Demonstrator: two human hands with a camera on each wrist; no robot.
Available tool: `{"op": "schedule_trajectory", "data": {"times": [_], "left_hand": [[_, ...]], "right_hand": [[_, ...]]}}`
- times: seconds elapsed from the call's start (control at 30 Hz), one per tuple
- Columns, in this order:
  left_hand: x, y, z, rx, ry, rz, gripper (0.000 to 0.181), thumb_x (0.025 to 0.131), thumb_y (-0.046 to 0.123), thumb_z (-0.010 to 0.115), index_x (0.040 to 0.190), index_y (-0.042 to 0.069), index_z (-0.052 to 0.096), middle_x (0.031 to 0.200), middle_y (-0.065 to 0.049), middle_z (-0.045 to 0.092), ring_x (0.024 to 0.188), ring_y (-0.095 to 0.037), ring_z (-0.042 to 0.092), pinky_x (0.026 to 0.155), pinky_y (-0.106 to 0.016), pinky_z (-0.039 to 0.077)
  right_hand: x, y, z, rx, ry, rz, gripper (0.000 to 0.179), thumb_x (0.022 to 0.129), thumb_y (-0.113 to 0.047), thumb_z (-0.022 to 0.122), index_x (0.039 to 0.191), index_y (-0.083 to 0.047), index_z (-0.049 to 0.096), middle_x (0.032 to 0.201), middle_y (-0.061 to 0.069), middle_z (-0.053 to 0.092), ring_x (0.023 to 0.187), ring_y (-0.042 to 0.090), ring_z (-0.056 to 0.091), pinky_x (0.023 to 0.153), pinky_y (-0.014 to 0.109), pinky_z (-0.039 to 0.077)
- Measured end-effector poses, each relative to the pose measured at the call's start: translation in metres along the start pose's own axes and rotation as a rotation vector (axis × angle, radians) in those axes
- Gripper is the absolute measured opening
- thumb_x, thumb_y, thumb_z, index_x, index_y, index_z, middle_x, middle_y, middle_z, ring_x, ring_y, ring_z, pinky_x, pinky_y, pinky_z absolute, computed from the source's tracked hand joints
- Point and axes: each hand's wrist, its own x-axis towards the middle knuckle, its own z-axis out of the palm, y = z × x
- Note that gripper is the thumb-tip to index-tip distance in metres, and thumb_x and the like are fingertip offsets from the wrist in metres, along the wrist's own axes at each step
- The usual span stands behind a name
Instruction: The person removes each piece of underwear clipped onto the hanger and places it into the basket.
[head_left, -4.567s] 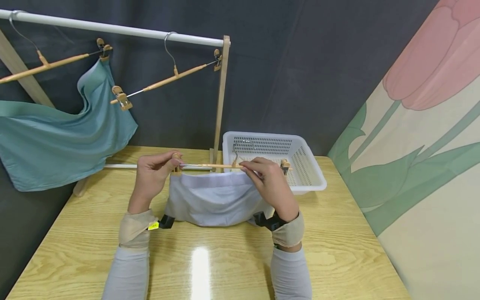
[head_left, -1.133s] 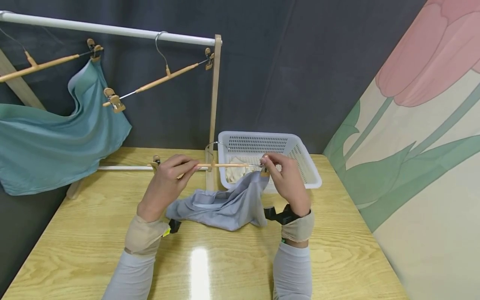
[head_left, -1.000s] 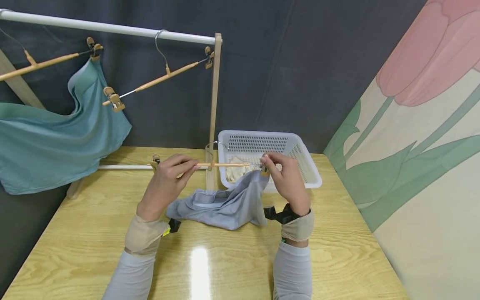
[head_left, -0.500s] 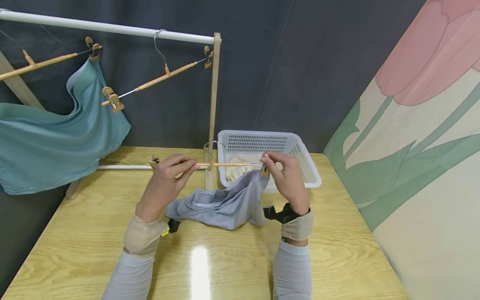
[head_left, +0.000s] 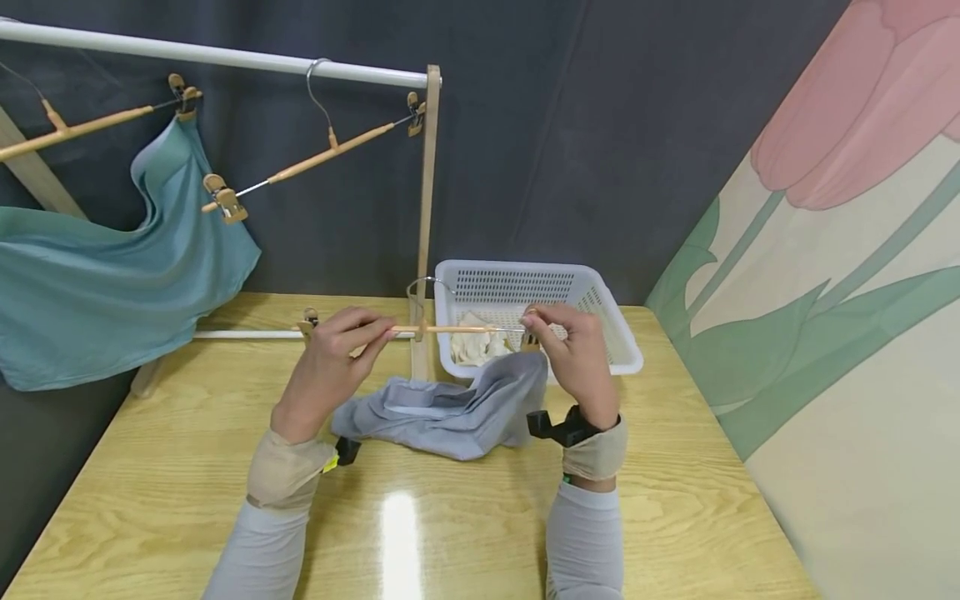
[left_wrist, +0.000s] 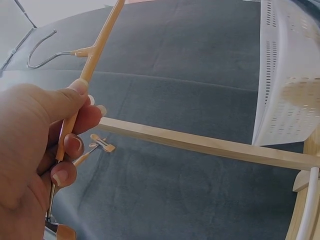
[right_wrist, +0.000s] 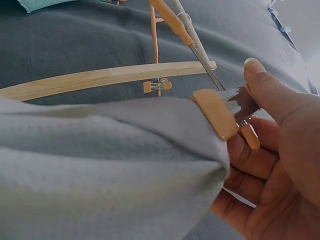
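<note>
One hanger (head_left: 457,329) in left grip (head_left: 332,357), clip (right_wrist: 216,114) in right grip (head_left: 576,358), grey cloth (head_left: 450,418) below

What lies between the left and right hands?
In the head view, the hanger's bar spans from the left hand to the right hand, with the grey cloth lower down and the white basket partly behind.

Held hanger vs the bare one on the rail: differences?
The held hanger is in the left hand and right hand; the rail hanger is in neither.
The held hanger's hook is free; the rail hanger's loops over the white rail.
Head view: held hanger nearly level, rail hanger slanted.
Both: tan, with end clips.
</note>
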Motion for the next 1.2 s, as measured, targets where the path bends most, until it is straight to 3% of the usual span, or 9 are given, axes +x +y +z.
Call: {"op": "schedule_trajectory", "data": {"times": [0.4,0.63,0.87,1.2], "left_hand": [[0.001,-0.001,0.000,0.005,0.016,0.014,0.022,0.081,-0.006,0.080,0.104,-0.005,0.078,0.096,-0.014,0.072,0.080,-0.023,0.068,0.062,-0.030,0.054],[0.001,-0.001,-0.001,0.004,0.027,0.003,0.022,0.081,-0.005,0.080,0.104,-0.004,0.079,0.095,-0.014,0.071,0.080,-0.023,0.067,0.062,-0.027,0.052],[0.000,-0.002,0.000,0.008,0.014,-0.003,0.022,0.083,-0.004,0.079,0.105,-0.004,0.078,0.096,-0.015,0.072,0.081,-0.024,0.068,0.062,-0.031,0.054],[-0.001,-0.001,-0.010,-0.004,0.012,-0.034,0.023,0.081,-0.007,0.079,0.104,-0.003,0.079,0.096,-0.013,0.073,0.080,-0.023,0.068,0.066,-0.018,0.050]], "right_hand": [[0.001,0.000,-0.001,0.026,0.008,-0.026,0.009,0.095,-0.004,0.070,0.091,-0.003,0.077,0.081,0.007,0.070,0.074,0.015,0.057,0.073,0.023,0.046],[0.003,-0.001,0.001,0.016,-0.024,-0.003,0.013,0.098,-0.012,0.067,0.088,-0.007,0.072,0.078,0.004,0.064,0.073,0.014,0.055,0.073,0.026,0.044],[0.003,0.000,0.005,-0.010,-0.029,0.023,0.013,0.101,-0.013,0.064,0.097,-0.006,0.075,0.082,0.005,0.068,0.076,0.013,0.058,0.073,0.028,0.047],[0.004,0.001,0.010,0.046,-0.042,-0.009,0.014,0.101,-0.010,0.062,0.093,-0.004,0.071,0.082,0.008,0.067,0.079,0.015,0.060,0.078,0.032,0.050]]}}
